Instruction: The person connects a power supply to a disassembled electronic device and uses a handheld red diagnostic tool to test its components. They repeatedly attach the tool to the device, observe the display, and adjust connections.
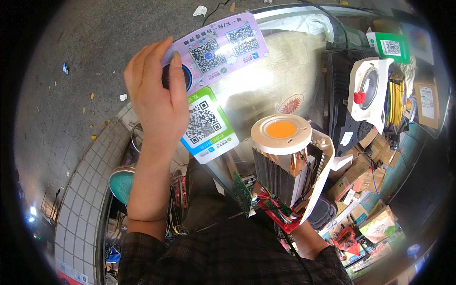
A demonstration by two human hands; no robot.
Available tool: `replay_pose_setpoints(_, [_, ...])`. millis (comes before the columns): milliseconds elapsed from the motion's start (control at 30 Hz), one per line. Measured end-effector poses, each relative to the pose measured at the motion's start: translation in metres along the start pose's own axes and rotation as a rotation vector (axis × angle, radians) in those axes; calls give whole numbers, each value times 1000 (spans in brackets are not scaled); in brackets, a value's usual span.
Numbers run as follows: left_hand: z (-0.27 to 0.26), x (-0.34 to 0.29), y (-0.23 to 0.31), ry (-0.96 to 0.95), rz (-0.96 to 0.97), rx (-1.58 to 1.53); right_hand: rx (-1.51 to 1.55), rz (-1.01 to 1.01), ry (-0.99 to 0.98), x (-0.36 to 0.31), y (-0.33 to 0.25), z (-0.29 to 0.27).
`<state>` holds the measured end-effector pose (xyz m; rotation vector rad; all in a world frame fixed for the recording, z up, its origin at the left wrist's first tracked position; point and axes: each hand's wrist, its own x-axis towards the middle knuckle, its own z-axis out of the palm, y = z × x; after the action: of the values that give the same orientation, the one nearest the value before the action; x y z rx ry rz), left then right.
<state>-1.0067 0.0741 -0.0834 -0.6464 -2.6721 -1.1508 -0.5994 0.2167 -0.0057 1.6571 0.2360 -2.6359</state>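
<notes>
My left hand (pixel 159 90) is curled round the left end of a purple payment-code sign (pixel 230 47), over a dark round part with a blue ring (pixel 188 78). Below that sign is a green, white and blue code card (pixel 206 126). In front of my body stands an opened LED lamp unit (pixel 280 166). It has a finned heat sink, copper pipes, a white round top with an orange disc, and a white side panel. Loose coloured wires (pixel 278 204) and a green circuit board (pixel 242 194) show at its base. My right hand (pixel 304 232) supports it from below, fingers mostly hidden.
A glass-topped counter (pixel 266 85) reflects light beneath the sign. To the right, a white housing with a lens (pixel 368 90) rests by a black case (pixel 335 95). Cardboard boxes (pixel 380 152) crowd the far right. Grey pavement (pixel 95 57) lies at the left.
</notes>
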Motion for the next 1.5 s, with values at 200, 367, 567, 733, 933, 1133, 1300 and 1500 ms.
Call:
replay_pose_setpoints(200, [0,-2,-5,-18,-3,0,16,23,4,-7,1,3])
replay_pose_setpoints(367, [3,-7,-8,-9,62,17,22,22,-1,-3,3,5])
replay_pose_setpoints(567, [-3,-5,-5,-34,18,23,17,-7,-6,-5,7,4])
replay_pose_setpoints(733, [-6,-4,7,6,-48,11,-4,-42,-3,-14,12,-13])
replay_pose_setpoints(933, [-7,-4,10,30,-13,4,-238,-133,-9,-22,23,-42])
replay_pose_setpoints(1133, [11,-8,-22,66,85,58,-379,-232,-244,-12,24,-38])
replay_pose_setpoints(1300, [-16,8,-42,-65,9,8,-351,-233,-366,-11,23,-32])
replay_pose_setpoints(1500, [-167,-70,98,127,-320,-541,-451,-341,-410,-7,33,-35])
